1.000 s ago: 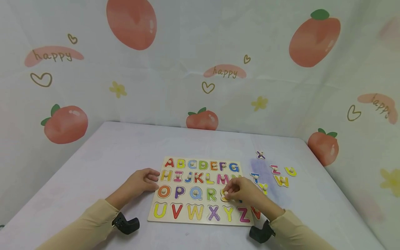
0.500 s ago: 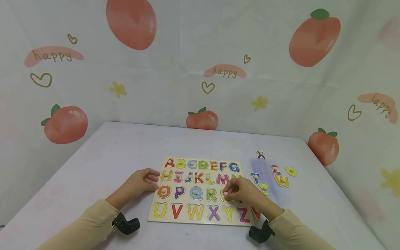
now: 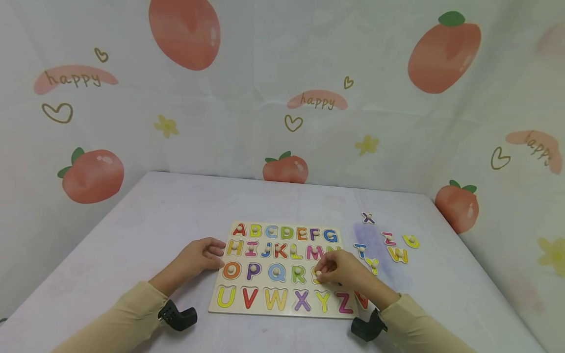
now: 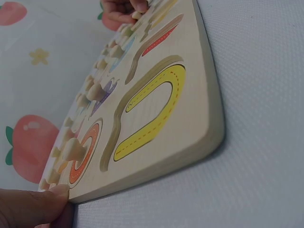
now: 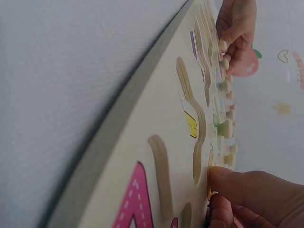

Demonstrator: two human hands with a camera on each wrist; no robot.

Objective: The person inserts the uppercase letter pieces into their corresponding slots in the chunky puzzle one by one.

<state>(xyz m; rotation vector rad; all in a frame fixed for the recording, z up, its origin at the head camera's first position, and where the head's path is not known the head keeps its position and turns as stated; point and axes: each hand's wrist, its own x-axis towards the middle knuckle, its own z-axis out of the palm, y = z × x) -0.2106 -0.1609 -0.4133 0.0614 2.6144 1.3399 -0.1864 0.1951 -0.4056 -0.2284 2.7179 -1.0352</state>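
Note:
A wooden alphabet puzzle board [image 3: 260,313] lies on the table. Its first two rows and the O, P, Q and R carry knobbed letter pieces; the bottom row shows bare recesses. My left hand [image 3: 200,257] rests at the board's left edge, its thumb [image 4: 54,197] touching the edge beside the orange O [image 4: 88,154]. With thumb and fingertips, my right hand [image 3: 344,269] pinches the knob of the yellow letter S piece [image 3: 315,277], which sits at its place after the green R [image 3: 298,274]. That hand hides part of the S, the N and the T recess.
Right of the board lie loose pieces: a blue T [image 3: 360,250], yellow Y [image 3: 372,265], yellow W [image 3: 398,255], pink Z [image 3: 388,239], yellow U [image 3: 411,241] and purple X [image 3: 368,218]. A red V [image 3: 362,300] lies by the board's right edge, partly behind the right wrist.
The S piece sits slightly lower and more level under my right fingers than a second ago. My left hand and the board stay where they were.

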